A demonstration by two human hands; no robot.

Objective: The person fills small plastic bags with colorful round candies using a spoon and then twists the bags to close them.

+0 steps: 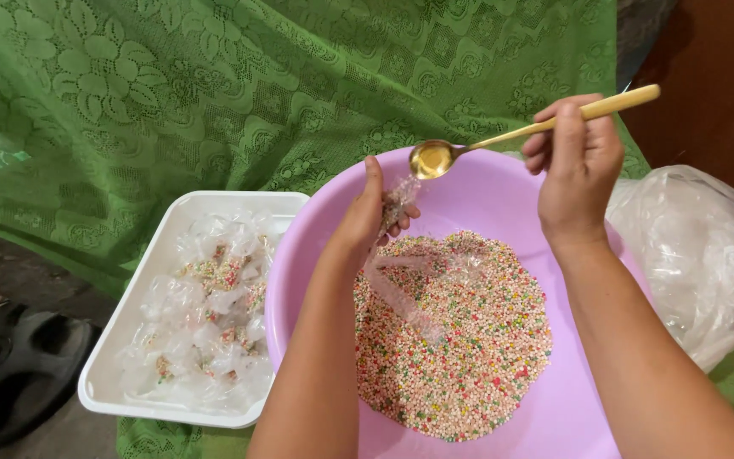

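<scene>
A small clear bag (397, 204) was pinched in the left hand (367, 223) above the pink basin (299, 280) of coloured beads (460, 340). The right hand (578, 166) gripped a gold spoon (469, 149), tipped at the bag's mouth. Many filled bags (206, 314) lay in the white tray (129, 306); plenty of beads remained loose.

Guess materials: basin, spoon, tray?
Basin: likely plastic, pink, smooth with a soft sheen and a moulded rim. Spoon in the right hand: looks like gold-toned metal, since the bowl mirrors light; coated plastic is possible. Tray: probably white plastic or foam, matte, with rounded corners.
</scene>
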